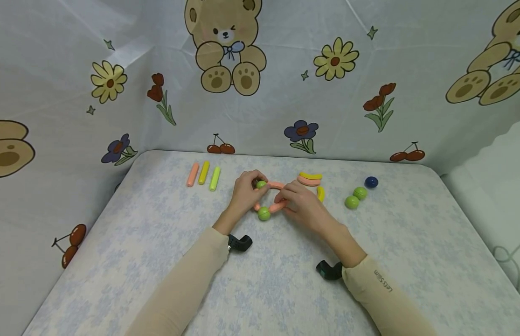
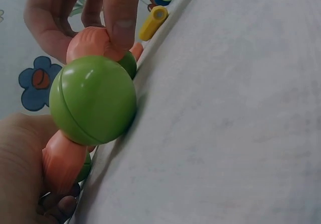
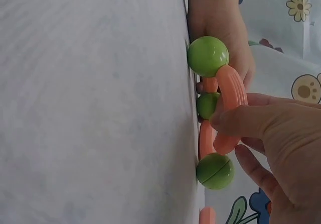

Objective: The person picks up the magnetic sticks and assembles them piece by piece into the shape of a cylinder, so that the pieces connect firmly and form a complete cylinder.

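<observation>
The loop of orange curved sticks and green balls (image 1: 276, 185) lies near the middle of the pale blue-patterned surface (image 1: 276, 289), between the person's two hands. The left hand (image 1: 244, 190) curls its fingers and thumb on the loop's left side, by the far green ball (image 1: 261, 185); I can't tell exactly which piece it grips. The right hand (image 1: 305, 205) pinches the near orange stick (image 1: 278, 206), one end of which touches the near green ball (image 1: 264, 214); whether its other end touches a ball, I can't tell.

Off to the left are three straight sticks side by side: salmon (image 1: 193, 175), yellow (image 1: 204, 172) and lime (image 1: 215, 178). Just beyond the right hand, a yellow curved stick (image 1: 310, 176) sits against an orange one (image 1: 308, 181), with another yellow piece (image 1: 320, 193) nearby. Farther right are two loose green balls (image 1: 356, 198) and a dark blue ball (image 1: 371, 182).
</observation>
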Demonstrator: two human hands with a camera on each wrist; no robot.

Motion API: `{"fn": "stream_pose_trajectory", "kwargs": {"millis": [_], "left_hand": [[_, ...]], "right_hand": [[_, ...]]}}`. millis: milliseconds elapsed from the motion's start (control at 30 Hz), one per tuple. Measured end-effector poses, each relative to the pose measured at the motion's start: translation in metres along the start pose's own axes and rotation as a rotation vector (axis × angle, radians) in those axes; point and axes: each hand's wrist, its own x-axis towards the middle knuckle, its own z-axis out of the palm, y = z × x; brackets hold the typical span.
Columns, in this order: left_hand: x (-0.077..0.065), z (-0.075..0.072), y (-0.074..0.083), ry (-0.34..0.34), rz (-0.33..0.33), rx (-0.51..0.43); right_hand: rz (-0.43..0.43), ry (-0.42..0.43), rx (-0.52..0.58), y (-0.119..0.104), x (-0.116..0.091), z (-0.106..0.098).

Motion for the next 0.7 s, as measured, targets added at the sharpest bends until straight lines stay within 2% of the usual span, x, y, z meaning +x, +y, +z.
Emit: {"fn": "stream_pose_trajectory", "kwargs": {"millis": [400,700], "left_hand": [[0.000,0.000,0.002,-0.031,-0.009,0.002],[-0.001,0.000,0.002,-0.058,0.018,-0.010]], "right_hand": [[-0.013,0.060,-0.034,0.006,-0.004,0.003],[0.097,0.012,-0.054,0.014,-0.007,0.006]]}}
